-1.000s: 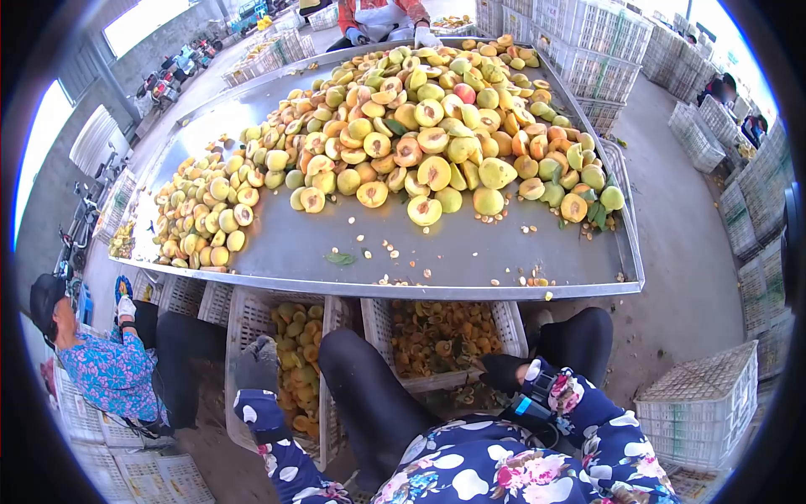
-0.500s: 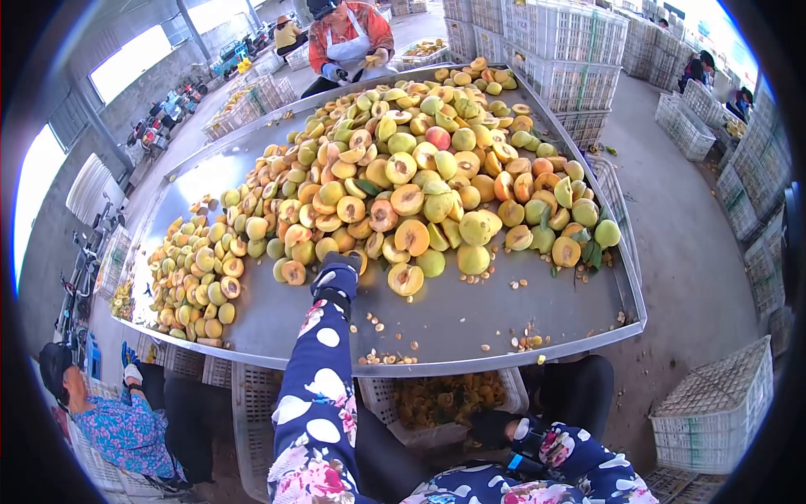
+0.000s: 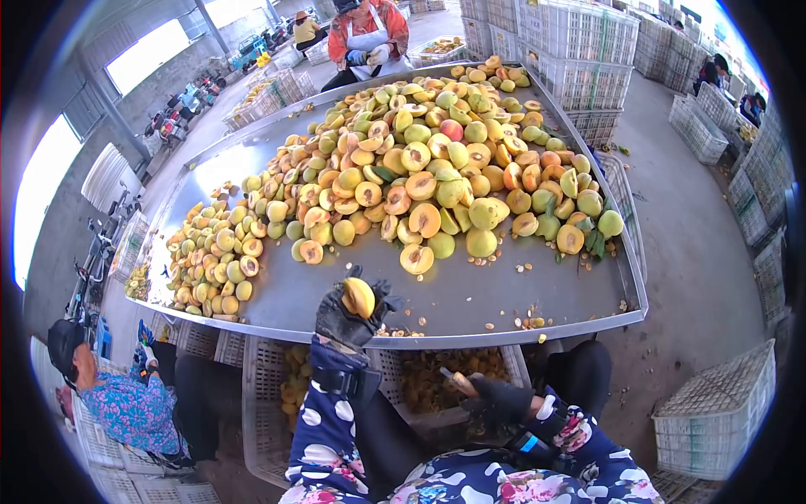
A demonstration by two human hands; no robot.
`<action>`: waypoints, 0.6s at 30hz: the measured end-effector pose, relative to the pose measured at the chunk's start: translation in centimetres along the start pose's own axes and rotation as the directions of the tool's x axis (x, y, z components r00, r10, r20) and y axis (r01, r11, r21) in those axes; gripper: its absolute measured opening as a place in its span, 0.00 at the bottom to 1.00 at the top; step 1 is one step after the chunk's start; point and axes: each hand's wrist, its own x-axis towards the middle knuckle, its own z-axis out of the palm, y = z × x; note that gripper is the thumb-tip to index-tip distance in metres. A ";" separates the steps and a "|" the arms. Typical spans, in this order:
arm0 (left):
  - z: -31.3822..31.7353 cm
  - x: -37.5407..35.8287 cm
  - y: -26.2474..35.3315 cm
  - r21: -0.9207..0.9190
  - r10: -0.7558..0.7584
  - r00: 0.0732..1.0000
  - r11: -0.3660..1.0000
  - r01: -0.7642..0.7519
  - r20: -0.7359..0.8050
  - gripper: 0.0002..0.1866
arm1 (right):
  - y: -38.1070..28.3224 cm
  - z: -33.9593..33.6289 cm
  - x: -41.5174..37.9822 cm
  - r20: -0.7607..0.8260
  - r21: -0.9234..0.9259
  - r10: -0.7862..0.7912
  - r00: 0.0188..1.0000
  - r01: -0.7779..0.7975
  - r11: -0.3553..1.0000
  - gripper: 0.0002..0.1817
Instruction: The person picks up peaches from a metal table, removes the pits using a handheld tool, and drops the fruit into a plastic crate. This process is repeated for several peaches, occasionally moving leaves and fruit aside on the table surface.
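Observation:
My left hand [image 3: 337, 317], in a dark glove, holds a yellow peach [image 3: 359, 296] in its upturned palm, fingers curled around it. It is over the near edge of the metal table [image 3: 470, 302]. My right hand [image 3: 499, 405], also dark-gloved, is lower, over the crate of peach pieces [image 3: 514, 370]. Its fingers are closed around a short hand tool [image 3: 459, 384] with a pale handle and a small tip pointing up and left; the exact kind I cannot tell. A heap of peaches [image 3: 403, 181], many halved with the pit hollow showing, covers much of the table.
A second crate [image 3: 262, 403] with peaches stands below the table on the left. Pits and scraps [image 3: 531, 322] lie by the near rim. One person [image 3: 367, 42] works across the table; another [image 3: 126, 403] sits at left. Stacked crates [image 3: 579, 67] stand behind; a crate [image 3: 714, 412] is at right.
My left hand has drawn back from the heap toward me and now holds a peach, palm up. My right hand has risen slightly, bringing the tool into view. The whole view has shifted a little.

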 end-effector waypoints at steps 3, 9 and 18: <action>2.5 -4.4 -4.1 -0.012 0.047 0.990 0.999 -0.045 0.133 0.22 | -8.0 -1.3 -2.4 -0.095 0.030 -0.044 0.995 0.047 0.998 0.16; 1.8 -6.6 -9.7 0.053 0.046 0.974 0.997 -0.059 0.223 0.26 | -14.1 -1.1 -5.5 -0.114 0.104 0.007 0.993 0.005 0.995 0.18; 3.1 -8.1 -13.7 0.109 0.151 0.979 0.980 -0.167 0.138 0.27 | -8.1 0.2 -4.3 -0.188 -0.305 -0.386 0.903 0.320 0.897 0.17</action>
